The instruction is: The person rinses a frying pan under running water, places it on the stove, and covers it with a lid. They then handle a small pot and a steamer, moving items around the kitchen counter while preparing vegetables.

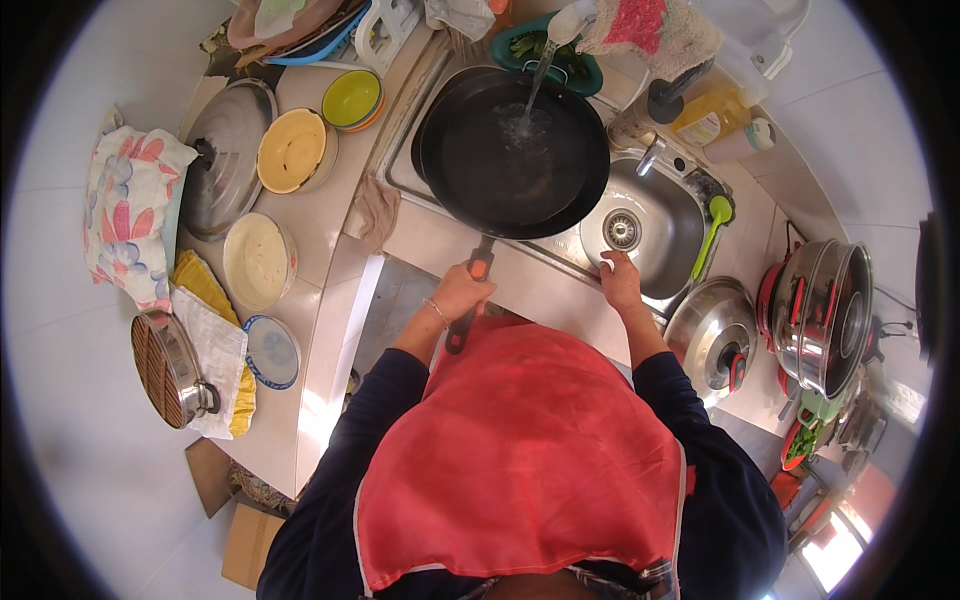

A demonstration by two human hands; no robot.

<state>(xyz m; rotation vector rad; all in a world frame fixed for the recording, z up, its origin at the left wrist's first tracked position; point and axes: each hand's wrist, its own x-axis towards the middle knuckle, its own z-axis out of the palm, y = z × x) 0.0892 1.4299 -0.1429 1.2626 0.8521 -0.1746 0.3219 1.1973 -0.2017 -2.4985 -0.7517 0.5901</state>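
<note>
My left hand point(459, 290) is closed around the handle point(481, 259) of a large black frying pan point(510, 172). The pan lies over the left part of a stainless steel double sink. A stream of water point(537, 82) falls from a white spout point(564, 28) into the pan and ripples on its bottom. Another dark rim point(417, 146) shows under the pan's left side. My right hand point(621, 283) is at the front rim of the right sink basin point(664, 247), fingers bent and apart, with nothing seen in it. Below the fingertips sits the drain strainer point(622, 229).
Left counter: enamel bowls point(292, 150), a green bowl point(352, 100), a big metal lid point(232, 157), a plate point(271, 352). Behind the pan stands a teal basin point(504, 52) with greens. Right: a green spatula point(711, 232), a glass-and-steel lid point(709, 337), a steamer pot point(817, 319), a yellow bottle point(709, 116).
</note>
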